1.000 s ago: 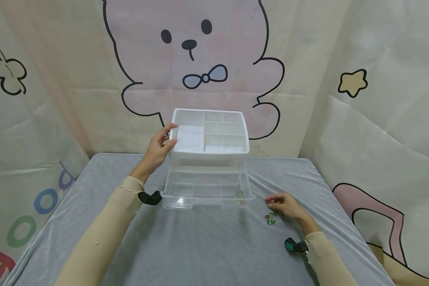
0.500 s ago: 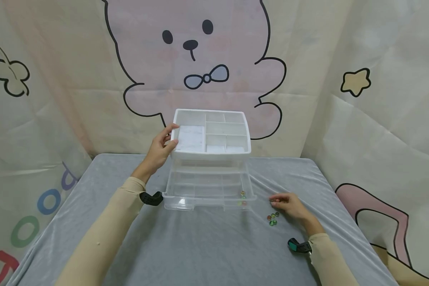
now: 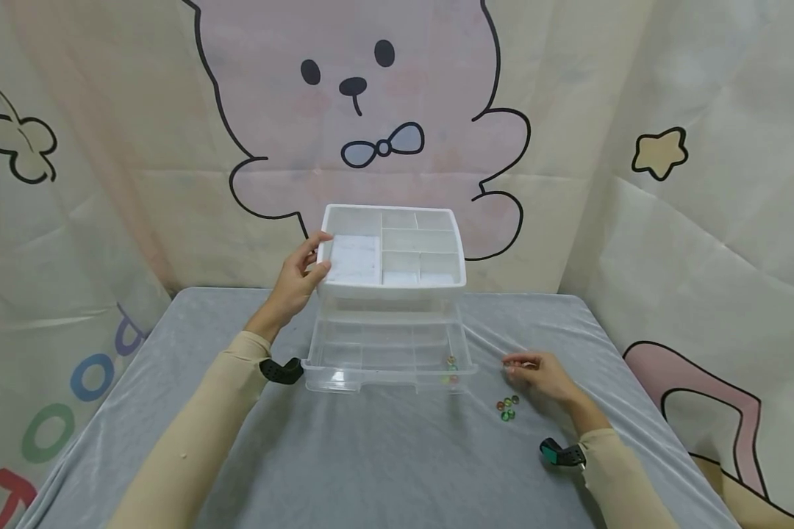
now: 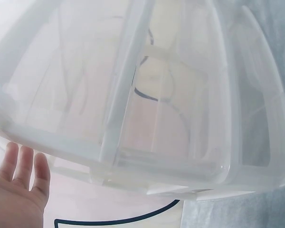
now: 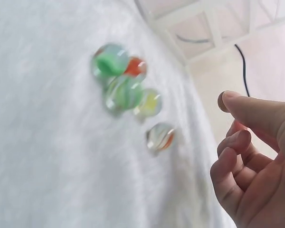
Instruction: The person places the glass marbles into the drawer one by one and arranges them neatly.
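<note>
A grey cloth covers the table [image 3: 370, 470], and a person's beige sleeves [image 3: 172, 448] reach in over its near edge, with black bands [image 3: 562, 454] at the wrists. On the right, five loose marbles [image 3: 505, 416] lie on the cloth: two swirled with green, one red, one with yellow, one clear with an orange streak. Four sit clustered together, and the streaked one is just beside them.

A little beyond is the right hand [image 3: 539, 373], its fingers bent and the thumb close to the index fingertip; whether a marble is pinched there cannot be told.

To its left stands a storage box [image 3: 390, 303]. Its clear drawer [image 3: 387, 379] juts toward the person, with a few marbles [image 3: 451, 361] at the right end, too small to count. Higher and farther back is the white top tray [image 3: 397, 288], divided into compartments. The left hand [image 3: 291, 283] grips its left side, fingertips at the rim.

Behind the table hangs a cream backdrop [image 3: 549, 242] with a pink cartoon bear [image 3: 423, 88]; a yellow star [image 3: 659, 153] is on the right-hand side.
</note>
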`<act>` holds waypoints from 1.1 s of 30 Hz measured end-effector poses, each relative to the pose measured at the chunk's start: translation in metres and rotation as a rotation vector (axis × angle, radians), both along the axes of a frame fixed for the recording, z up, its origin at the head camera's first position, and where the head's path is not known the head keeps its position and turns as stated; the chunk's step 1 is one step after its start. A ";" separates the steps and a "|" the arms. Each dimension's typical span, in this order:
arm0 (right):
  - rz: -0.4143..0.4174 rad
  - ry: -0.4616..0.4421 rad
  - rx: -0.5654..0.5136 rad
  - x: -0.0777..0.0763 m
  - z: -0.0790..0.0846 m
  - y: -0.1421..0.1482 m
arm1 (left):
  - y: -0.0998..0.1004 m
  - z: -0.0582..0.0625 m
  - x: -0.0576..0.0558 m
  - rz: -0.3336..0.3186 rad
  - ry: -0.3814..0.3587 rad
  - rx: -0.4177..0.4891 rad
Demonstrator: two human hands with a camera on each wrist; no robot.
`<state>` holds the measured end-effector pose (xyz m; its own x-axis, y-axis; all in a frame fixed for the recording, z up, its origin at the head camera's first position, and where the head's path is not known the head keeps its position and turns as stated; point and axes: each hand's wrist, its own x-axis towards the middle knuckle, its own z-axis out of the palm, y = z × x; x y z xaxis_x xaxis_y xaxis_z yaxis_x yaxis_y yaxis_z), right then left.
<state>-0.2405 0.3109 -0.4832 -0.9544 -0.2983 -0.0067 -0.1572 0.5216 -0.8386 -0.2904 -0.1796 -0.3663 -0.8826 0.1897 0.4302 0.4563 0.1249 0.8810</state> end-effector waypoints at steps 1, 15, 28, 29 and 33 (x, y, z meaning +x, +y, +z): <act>-0.002 -0.001 0.001 0.000 0.002 -0.001 | 0.000 0.000 0.000 0.000 0.001 -0.001; 0.040 0.052 0.000 0.006 0.033 -0.017 | -0.001 -0.001 0.000 0.007 -0.003 -0.006; 0.068 0.079 -0.011 0.012 0.056 -0.034 | -0.002 -0.001 0.001 0.000 0.003 0.008; 0.070 0.085 -0.011 0.012 0.057 -0.034 | -0.001 -0.001 0.001 0.000 0.002 0.007; 0.076 0.116 -0.015 0.014 0.062 -0.036 | -0.001 -0.001 0.001 -0.001 0.002 0.007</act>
<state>-0.2270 0.2744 -0.4210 -0.9233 -0.3689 0.1071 -0.2918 0.4922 -0.8201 -0.2895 -0.1806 -0.3671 -0.8817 0.1877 0.4328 0.4578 0.1187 0.8811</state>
